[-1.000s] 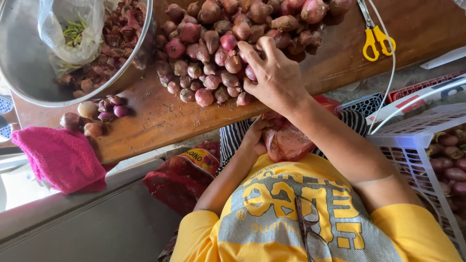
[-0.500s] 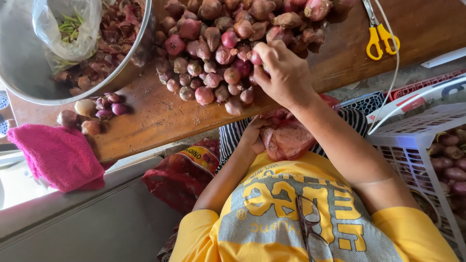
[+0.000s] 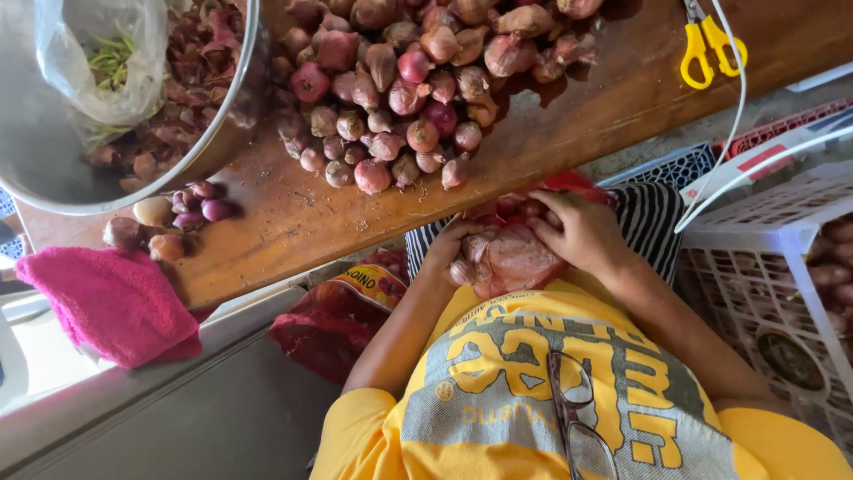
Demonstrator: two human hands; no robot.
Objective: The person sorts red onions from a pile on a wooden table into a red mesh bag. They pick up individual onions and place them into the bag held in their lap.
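Both hands meet at the lap below the wooden counter (image 3: 293, 240): left hand (image 3: 458, 253) and right hand (image 3: 582, 231), fingers clamped on a clear bag of shallots (image 3: 511, 262); a firm, level grip should prevent spills

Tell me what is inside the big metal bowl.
The metal bowl holds reddish shallot skins and a clear plastic bag with green scraps. Whatever lies under them is covered.

I saw shallots (image 3: 400, 98) heaped on the table (image 3: 293, 222), a bowl (image 3: 53, 151) to their left, scissors (image 3: 711, 44) right, a towel (image 3: 111, 302) below the bowl.
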